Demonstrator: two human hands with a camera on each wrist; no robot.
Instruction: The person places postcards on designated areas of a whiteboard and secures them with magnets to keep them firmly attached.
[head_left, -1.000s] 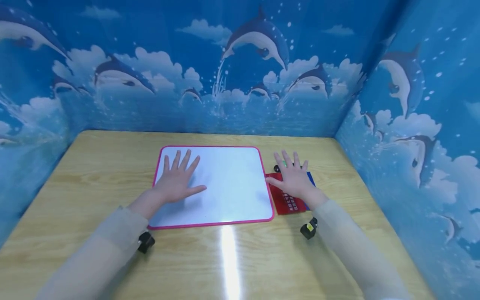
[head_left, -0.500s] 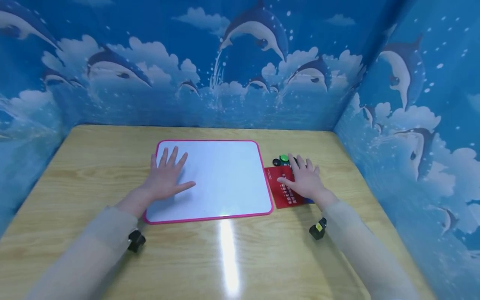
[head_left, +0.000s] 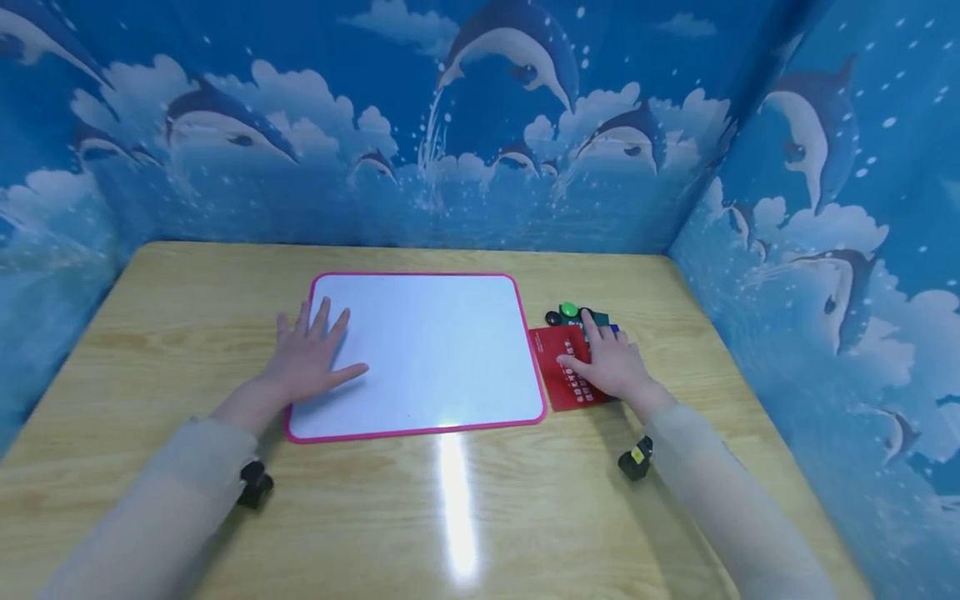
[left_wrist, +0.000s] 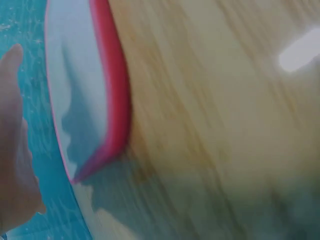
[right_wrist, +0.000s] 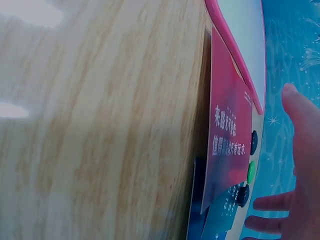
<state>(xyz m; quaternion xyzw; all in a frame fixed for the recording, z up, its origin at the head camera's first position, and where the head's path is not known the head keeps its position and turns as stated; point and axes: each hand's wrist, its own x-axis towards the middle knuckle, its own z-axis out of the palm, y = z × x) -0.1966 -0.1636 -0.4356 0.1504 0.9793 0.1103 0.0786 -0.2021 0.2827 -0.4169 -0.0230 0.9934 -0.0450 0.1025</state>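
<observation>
A whiteboard with a pink rim lies flat on the table. My left hand is spread over its left edge, fingers straight, holding nothing; its shadow falls on the board in the left wrist view. To the right, a red card with white lettering lies against the board's right side, partly over blue and green cards. Above these cards is my right hand, its fingers extended and nothing gripped. Whether its fingertips touch anything I cannot tell. Round black and green pieces sit just beyond the red card.
The wooden table meets a blue dolphin-print curtain at the back and sides. A small black wrist device is under the right sleeve, another under the left. Bright glare streaks the table's front.
My left hand has drifted left, toward the board's left edge. My right hand has shifted right, uncovering more of the red card and the round pieces. The view has tilted slightly down.
</observation>
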